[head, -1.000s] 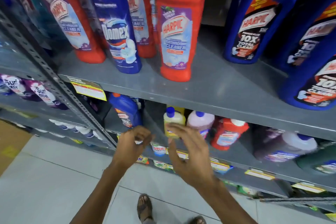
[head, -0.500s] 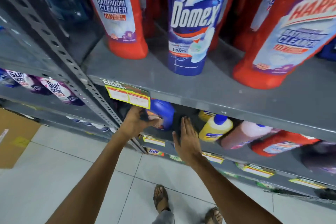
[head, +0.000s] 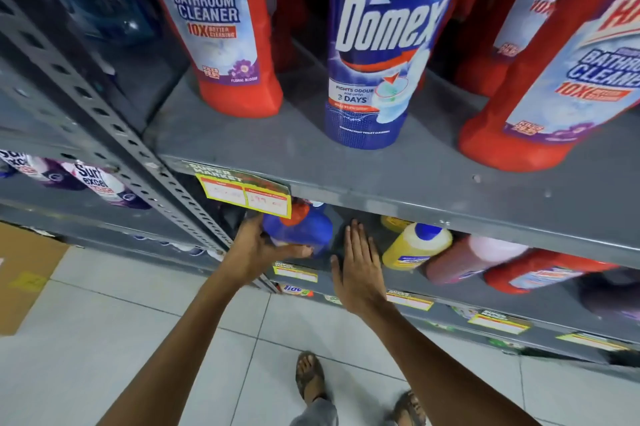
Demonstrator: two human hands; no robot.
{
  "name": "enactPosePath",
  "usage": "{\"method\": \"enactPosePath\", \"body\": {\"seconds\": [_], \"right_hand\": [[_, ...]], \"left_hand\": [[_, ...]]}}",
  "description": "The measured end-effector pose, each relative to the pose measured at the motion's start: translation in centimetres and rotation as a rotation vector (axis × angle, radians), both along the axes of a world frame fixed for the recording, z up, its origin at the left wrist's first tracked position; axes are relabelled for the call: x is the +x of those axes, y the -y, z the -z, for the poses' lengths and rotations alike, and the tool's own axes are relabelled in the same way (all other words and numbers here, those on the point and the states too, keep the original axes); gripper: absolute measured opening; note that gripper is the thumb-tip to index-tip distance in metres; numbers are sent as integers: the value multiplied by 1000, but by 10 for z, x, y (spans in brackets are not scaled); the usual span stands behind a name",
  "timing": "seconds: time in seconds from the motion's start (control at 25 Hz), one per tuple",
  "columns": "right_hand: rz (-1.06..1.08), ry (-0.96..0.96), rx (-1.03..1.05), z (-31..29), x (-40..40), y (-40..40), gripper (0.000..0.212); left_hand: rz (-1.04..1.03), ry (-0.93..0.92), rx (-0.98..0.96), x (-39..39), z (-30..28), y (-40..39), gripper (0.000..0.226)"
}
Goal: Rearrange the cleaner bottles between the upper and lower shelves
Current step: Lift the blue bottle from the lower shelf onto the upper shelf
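Observation:
A blue cleaner bottle [head: 308, 230] with an orange-red cap stands at the left end of the lower shelf [head: 540, 304], partly hidden behind a price tag. My left hand [head: 258, 249] wraps around its left side and front. My right hand [head: 358, 263] is flat, fingers straight, just right of that bottle and apart from it. On the upper shelf [head: 398, 180] stand a blue Domex bottle [head: 379, 55] and red Harpic bathroom cleaner bottles [head: 221, 31].
A yellow bottle [head: 414, 245], a pink one [head: 471, 261] and a red one [head: 540, 273] fill the lower shelf to the right. A perforated grey upright [head: 114, 128] borders the left. Purple Surf packs [head: 100, 183] sit beyond it. My sandalled feet [head: 310, 377] stand on the tiled floor.
The camera has moved closer to the shelves. Both hands have reached under the upper shelf; my left hand has closed around the blue bottle and my right hand has moved in beside it.

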State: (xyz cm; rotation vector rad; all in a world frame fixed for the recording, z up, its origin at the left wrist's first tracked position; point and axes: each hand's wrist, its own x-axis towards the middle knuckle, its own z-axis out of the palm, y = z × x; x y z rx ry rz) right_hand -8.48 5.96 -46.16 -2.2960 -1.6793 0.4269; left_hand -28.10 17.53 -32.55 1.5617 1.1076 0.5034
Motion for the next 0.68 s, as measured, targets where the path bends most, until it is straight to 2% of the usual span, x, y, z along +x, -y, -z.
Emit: {"method": "enactPosePath", "body": {"seconds": [0.08, 0.16, 0.28, 0.4, 0.48, 0.56, 0.68], "right_hand": [[-10, -130, 26, -6, -1, 12, 70], [2, -241, 182, -17, -2, 43, 64], [41, -345, 417, -59, 2, 93, 56], [49, -435, 605, -136, 27, 133, 50], [7, -407, 800, -189, 50, 153, 47], [-13, -335, 984, -241, 80, 171, 46], [30, -161, 1071, -305, 135, 188, 47]], "left_hand": [[-13, 15, 98, -9, -8, 28, 75], [-18, 47, 131, -13, -23, 62, 78], [16, 82, 145, -4, -67, 105, 60], [23, 86, 209, 22, -112, 142, 49], [-11, 149, 177, 40, -138, 158, 50], [-6, 239, 231, 66, -167, 169, 57], [19, 399, 336, 112, -217, 183, 73]]}}
